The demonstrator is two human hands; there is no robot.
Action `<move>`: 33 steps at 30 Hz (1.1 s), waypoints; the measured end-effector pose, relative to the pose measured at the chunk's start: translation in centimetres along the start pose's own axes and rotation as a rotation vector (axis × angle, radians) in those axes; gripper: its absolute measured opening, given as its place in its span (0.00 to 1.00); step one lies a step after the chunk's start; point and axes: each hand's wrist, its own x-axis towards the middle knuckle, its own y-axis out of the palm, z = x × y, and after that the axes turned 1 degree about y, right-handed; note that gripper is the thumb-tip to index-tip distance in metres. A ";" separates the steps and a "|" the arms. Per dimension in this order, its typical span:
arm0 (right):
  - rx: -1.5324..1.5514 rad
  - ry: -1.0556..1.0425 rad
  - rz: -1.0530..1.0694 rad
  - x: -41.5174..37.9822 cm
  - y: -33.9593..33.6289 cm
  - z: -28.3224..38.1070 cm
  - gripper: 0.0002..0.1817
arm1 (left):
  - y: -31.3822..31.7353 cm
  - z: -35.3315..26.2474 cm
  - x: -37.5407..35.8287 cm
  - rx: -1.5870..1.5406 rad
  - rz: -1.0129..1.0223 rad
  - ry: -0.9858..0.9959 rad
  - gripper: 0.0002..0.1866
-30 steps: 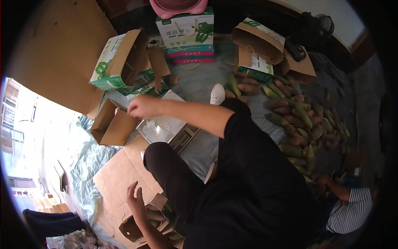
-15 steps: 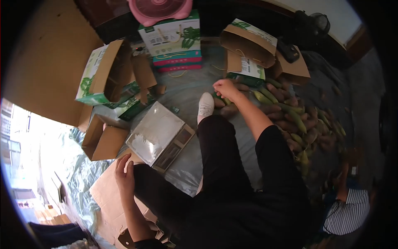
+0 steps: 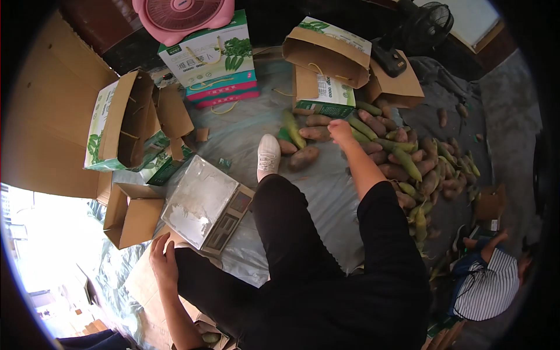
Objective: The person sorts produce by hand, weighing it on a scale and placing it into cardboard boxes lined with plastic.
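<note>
1. Roots [image 3: 402, 160] lie heaped on the grey floor sheet [image 3: 326, 192] at the right, most with their long axes running from upper left to lower right; a few loose ones sit apart beside the white shoe [image 3: 268, 156].
2. Nearest the right hand [image 3: 340, 129] is a brown root [image 3: 318, 133] lying almost level, its long axis left to right, at the pile's upper left edge under the green box [image 3: 318, 93].
3. Half a second ago the right hand was further left, just by the shoe; a second ago it was stretched across over the scale [image 3: 204, 204]. It has now reached the pile's edge.
4. The left hand [image 3: 163, 259] was lifted over the cardboard [image 3: 137, 280] a second ago; now it lies flat on it beside the scale's lower corner.
5. Right grip: fingers curled down onto the roots, touching them; whether they close round one I cannot tell.
6. Left grip: fingers spread, palm down, holding nothing.
7. Another person in a striped shirt [image 3: 487, 291] crouches at the lower right, by the pile's far end.
</note>
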 end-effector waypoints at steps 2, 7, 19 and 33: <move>0.035 -0.010 -0.048 2.1 -1.5 -0.2 0.12 | 0.2 0.0 0.2 0.007 -0.006 0.006 0.12; -0.063 -0.180 -0.228 8.5 -4.2 -1.7 0.13 | 0.5 -0.2 0.8 0.028 -0.013 0.004 0.11; 0.511 0.067 -0.058 10.5 -6.1 2.2 0.18 | 0.9 -0.2 1.8 0.112 -0.009 -0.092 0.11; 1.148 0.000 0.058 24.7 -9.8 5.9 0.36 | -0.1 0.4 2.9 0.285 0.105 -0.212 0.12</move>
